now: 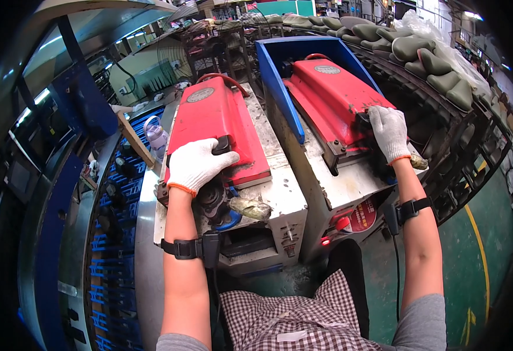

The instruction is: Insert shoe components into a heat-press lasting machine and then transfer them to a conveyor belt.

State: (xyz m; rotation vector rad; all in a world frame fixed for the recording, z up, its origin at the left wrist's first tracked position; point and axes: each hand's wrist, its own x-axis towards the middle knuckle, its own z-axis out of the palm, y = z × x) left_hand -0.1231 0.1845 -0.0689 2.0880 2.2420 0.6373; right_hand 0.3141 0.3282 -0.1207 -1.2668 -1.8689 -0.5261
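Two machines with long red covers stand side by side before me. On the near end of the left red cover [209, 114], my left hand [195, 165], in a white knit glove, is closed around a black handle [223, 144]. My right hand [389, 133], gloved the same way, grips a black handle [361, 120] at the near end of the right red cover [338, 88]. Its fingertips are mostly hidden. A yellowish wrapped piece [249, 207] juts out below the left cover, beside a dark round part [212, 198]. A similar wrapped piece [418, 162] sits below my right hand.
A blue metal guard [280, 88] surrounds the right cover. Grey-green shoe-shaped pieces [414, 50] are heaped on a rack at the right. A clear bottle [156, 136] stands left of the machines, near a blue slatted conveyor [116, 251]. A red knob [343, 223] is on the right machine's front.
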